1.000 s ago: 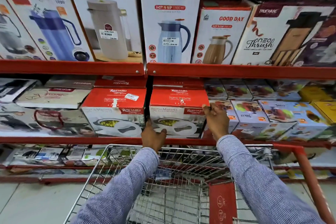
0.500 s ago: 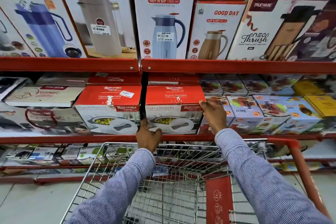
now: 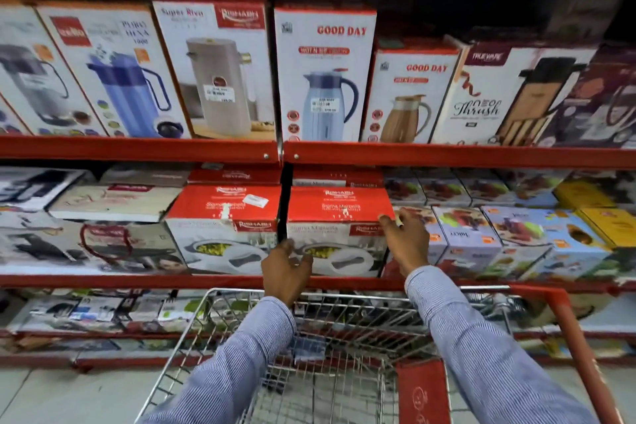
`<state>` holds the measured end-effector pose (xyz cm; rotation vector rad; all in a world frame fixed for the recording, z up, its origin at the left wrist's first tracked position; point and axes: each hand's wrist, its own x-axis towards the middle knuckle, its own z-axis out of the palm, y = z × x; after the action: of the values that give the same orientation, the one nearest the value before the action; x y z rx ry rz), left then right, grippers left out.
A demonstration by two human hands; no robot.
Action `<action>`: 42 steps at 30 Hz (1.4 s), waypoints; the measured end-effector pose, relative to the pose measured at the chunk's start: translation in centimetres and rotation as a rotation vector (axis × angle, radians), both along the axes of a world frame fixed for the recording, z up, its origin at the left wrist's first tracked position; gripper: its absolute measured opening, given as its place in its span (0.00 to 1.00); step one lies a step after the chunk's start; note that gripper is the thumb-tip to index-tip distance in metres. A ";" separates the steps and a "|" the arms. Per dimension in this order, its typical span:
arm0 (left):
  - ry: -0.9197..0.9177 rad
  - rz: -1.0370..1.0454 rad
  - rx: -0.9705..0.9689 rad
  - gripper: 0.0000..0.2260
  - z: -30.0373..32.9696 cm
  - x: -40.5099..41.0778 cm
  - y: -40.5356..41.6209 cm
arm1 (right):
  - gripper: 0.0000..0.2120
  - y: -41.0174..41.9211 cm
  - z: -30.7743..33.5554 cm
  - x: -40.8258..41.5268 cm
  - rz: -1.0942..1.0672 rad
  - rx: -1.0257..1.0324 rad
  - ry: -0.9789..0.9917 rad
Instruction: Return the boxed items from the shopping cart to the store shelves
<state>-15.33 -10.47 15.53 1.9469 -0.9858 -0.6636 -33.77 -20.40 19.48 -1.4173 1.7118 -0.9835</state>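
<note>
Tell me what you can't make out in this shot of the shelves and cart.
Head view only:
- Price stickers on the jug boxes: too small and blurred.
- Whether the left hand touches the red-topped box: unclear, blurred.
- Shopping cart contents: sleeves hide part, bottom edge cuts it.
- Far-left boxes: cropped by frame edge.

Two hands are counted, a left hand [image 3: 285,272] and a right hand [image 3: 406,244], above one wire shopping cart [image 3: 344,320]. On the upper shelf [image 3: 137,149], five jug boxes are counted in full view, among them two marked Good Day, the taller [image 3: 325,76] and the shorter [image 3: 411,96]. On the middle shelf [image 3: 137,280], two red-topped Rishabh casserole boxes are counted at the front, one left [image 3: 223,227] and one right [image 3: 339,227]; boxes farther off are too blurred to be tallied.
</note>
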 end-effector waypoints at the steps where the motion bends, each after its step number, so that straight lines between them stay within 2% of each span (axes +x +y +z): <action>1: 0.001 0.015 -0.070 0.18 1.4 0.2 0.2 | 0.20 0.3 1.0 0.6 -0.020 -0.042 -0.014; 4: -0.084 0.047 -0.297 0.12 6.4 1.3 -0.2 | 0.21 0.8 4.2 3.2 -0.003 -0.201 -0.107; 6: -0.060 0.046 -0.417 0.10 9.8 2.7 -0.8 | 0.20 1.0 6.5 4.9 0.004 -0.297 -0.112; 11: -0.071 0.109 -0.560 0.10 15.5 6.9 -1.7 | 0.18 1.4 11.2 9.2 0.141 -0.422 -0.231; 17: -0.053 0.241 -0.491 0.17 17.3 13.6 -1.7 | 0.20 1.5 13.0 16.8 0.365 -0.437 -0.244; 21: -0.029 0.200 -0.460 0.24 17.3 16.7 -2.4 | 0.23 0.5 12.4 20.2 0.319 -0.369 -0.188; 25: -0.050 0.123 -0.421 0.24 16.8 18.4 -3.2 | 0.26 -0.1 11.7 21.3 0.277 -0.314 -0.138; 30: -0.033 0.064 -0.344 0.31 15.4 19.8 -4.4 | 0.24 0.1 11.0 22.2 0.230 -0.343 -0.066; 37: -0.029 0.055 -0.374 0.27 14.4 20.7 -4.9 | 0.21 -0.3 11.1 22.8 0.160 -0.317 -0.109; 42: -0.036 0.034 -0.342 0.28 14.8 20.8 -4.7 | 0.22 -0.2 11.4 22.6 0.186 -0.286 -0.103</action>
<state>5.49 -15.14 30.35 1.6747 -1.0129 -0.4100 -11.18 -20.62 30.90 -1.6429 1.3763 -1.2089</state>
